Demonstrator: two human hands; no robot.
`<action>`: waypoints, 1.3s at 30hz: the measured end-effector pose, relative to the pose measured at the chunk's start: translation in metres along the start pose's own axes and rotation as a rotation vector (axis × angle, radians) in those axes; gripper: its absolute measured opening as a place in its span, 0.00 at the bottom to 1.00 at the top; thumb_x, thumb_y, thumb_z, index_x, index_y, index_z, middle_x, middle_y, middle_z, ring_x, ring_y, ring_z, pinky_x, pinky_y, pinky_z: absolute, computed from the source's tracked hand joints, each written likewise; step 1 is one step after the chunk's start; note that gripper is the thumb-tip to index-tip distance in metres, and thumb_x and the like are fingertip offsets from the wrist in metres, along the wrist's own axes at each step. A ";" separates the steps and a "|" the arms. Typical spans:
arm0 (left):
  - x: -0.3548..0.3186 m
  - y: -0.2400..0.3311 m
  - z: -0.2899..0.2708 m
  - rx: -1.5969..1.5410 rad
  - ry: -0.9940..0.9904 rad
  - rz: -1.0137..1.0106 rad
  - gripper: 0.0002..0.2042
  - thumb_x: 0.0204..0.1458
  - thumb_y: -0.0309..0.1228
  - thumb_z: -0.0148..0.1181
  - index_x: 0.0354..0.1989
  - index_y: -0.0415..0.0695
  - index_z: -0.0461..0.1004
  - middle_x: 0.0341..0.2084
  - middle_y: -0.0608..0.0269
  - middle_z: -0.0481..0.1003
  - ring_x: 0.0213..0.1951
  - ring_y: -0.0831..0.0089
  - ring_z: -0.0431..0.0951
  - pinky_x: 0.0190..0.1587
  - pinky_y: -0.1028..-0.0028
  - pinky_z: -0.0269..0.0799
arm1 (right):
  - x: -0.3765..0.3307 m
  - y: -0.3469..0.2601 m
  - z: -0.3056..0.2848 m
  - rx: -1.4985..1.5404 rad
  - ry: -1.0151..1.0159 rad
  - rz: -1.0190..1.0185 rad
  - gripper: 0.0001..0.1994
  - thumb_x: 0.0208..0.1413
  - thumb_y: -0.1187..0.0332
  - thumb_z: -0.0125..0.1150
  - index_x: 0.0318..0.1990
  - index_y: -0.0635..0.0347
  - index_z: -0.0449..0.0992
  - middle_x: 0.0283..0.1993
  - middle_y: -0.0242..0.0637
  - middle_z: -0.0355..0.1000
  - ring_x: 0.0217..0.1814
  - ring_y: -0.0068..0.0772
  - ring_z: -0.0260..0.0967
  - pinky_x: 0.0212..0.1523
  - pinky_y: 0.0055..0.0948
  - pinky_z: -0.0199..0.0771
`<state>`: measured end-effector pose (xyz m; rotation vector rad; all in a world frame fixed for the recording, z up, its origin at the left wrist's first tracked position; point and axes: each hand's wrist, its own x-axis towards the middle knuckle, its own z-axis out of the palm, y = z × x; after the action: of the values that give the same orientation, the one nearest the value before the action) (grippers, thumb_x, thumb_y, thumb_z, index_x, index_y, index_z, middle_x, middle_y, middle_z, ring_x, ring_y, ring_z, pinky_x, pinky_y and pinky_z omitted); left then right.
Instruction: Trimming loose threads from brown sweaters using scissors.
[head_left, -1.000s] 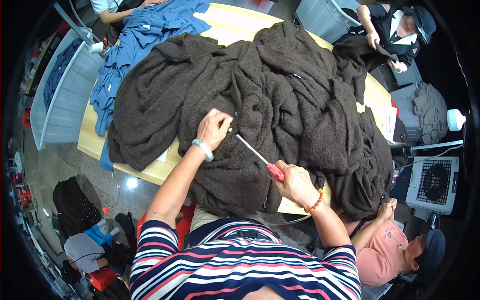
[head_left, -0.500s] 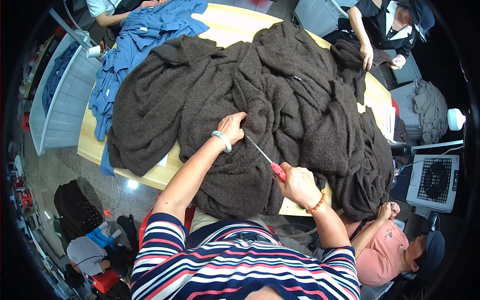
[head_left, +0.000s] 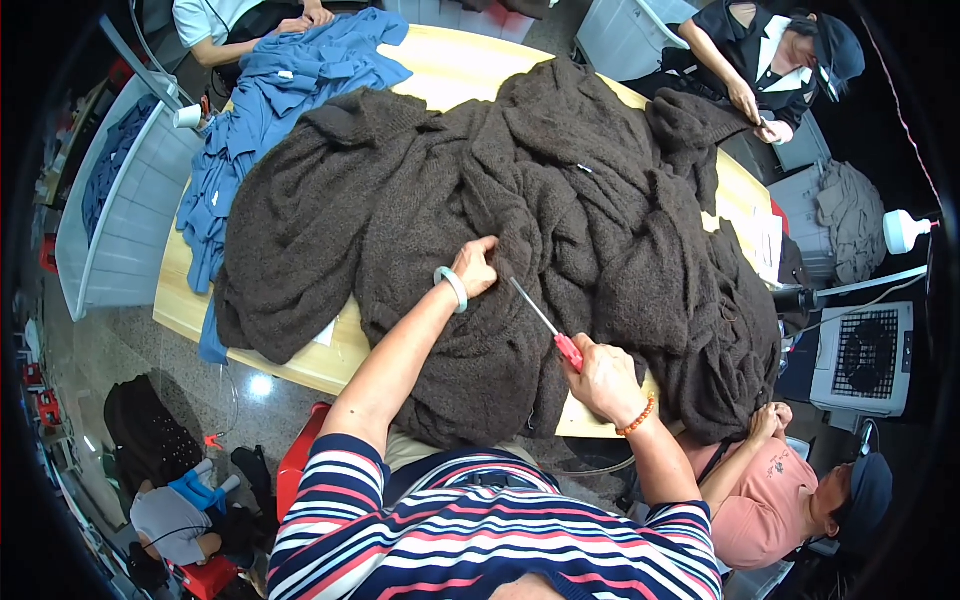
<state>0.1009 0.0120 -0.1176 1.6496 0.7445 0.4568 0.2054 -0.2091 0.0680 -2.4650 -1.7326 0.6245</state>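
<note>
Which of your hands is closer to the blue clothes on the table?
Left. The left hand rests on the dark brown knitted pile, with the blue clothes up and to its left. The right hand, holding the red-handled tool, is farther right.
</note>
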 end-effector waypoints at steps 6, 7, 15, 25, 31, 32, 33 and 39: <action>-0.020 -0.011 -0.006 -0.304 0.101 -0.019 0.07 0.48 0.22 0.63 0.36 0.38 0.78 0.30 0.62 0.79 0.33 0.79 0.77 0.39 0.77 0.74 | -0.007 -0.001 0.006 -0.046 0.046 -0.150 0.09 0.51 0.65 0.61 0.30 0.60 0.70 0.19 0.48 0.71 0.25 0.48 0.74 0.27 0.43 0.74; -0.021 -0.015 -0.013 -0.418 0.111 -0.007 0.05 0.50 0.21 0.63 0.36 0.38 0.78 0.31 0.64 0.79 0.33 0.80 0.77 0.37 0.80 0.73 | -0.009 0.001 0.007 -0.039 0.044 -0.137 0.09 0.51 0.65 0.61 0.30 0.60 0.70 0.19 0.48 0.71 0.25 0.48 0.74 0.27 0.43 0.74; -0.049 0.047 -0.132 -0.892 0.252 0.147 0.08 0.53 0.19 0.58 0.42 0.36 0.74 0.33 0.57 0.76 0.28 0.75 0.75 0.33 0.77 0.74 | -0.006 0.009 -0.005 0.138 0.058 -0.070 0.09 0.52 0.65 0.60 0.36 0.58 0.69 0.26 0.47 0.72 0.34 0.51 0.73 0.36 0.44 0.74; -0.127 -0.004 -0.167 0.062 0.785 0.187 0.12 0.52 0.25 0.63 0.46 0.40 0.74 0.42 0.62 0.76 0.40 0.76 0.76 0.45 0.78 0.73 | -0.006 0.023 0.007 0.222 -0.013 0.066 0.10 0.55 0.65 0.59 0.40 0.59 0.72 0.30 0.51 0.73 0.37 0.55 0.73 0.39 0.44 0.72; -0.174 0.037 -0.035 0.883 0.091 0.264 0.40 0.37 0.38 0.72 0.63 0.49 0.62 0.55 0.46 0.64 0.55 0.48 0.66 0.56 0.56 0.63 | 0.003 0.018 0.000 0.236 0.049 0.059 0.10 0.55 0.64 0.59 0.39 0.59 0.71 0.29 0.52 0.73 0.36 0.57 0.73 0.38 0.45 0.72; -0.176 0.028 -0.032 0.879 0.129 0.258 0.38 0.39 0.34 0.70 0.64 0.49 0.62 0.54 0.46 0.65 0.53 0.48 0.68 0.54 0.58 0.65 | 0.002 0.018 -0.002 0.226 0.069 0.059 0.10 0.55 0.64 0.59 0.39 0.59 0.71 0.29 0.52 0.73 0.36 0.57 0.73 0.38 0.45 0.72; -0.176 0.021 -0.033 0.875 0.168 0.255 0.36 0.41 0.31 0.68 0.64 0.49 0.62 0.53 0.46 0.65 0.50 0.49 0.70 0.51 0.60 0.68 | 0.002 0.020 -0.001 0.221 0.084 0.071 0.10 0.55 0.64 0.59 0.39 0.59 0.71 0.29 0.52 0.73 0.36 0.57 0.73 0.38 0.45 0.72; -0.191 0.087 -0.077 0.387 -0.275 -0.196 0.20 0.48 0.22 0.59 0.52 0.43 0.72 0.24 0.53 0.76 0.30 0.53 0.78 0.34 0.62 0.74 | 0.002 0.032 0.008 0.247 0.032 0.103 0.11 0.55 0.61 0.59 0.39 0.57 0.70 0.28 0.53 0.73 0.35 0.59 0.72 0.37 0.49 0.71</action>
<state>-0.0681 -0.0720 0.0030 1.9241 0.8107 -0.0617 0.2314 -0.2204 0.0512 -2.3888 -1.4270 0.7529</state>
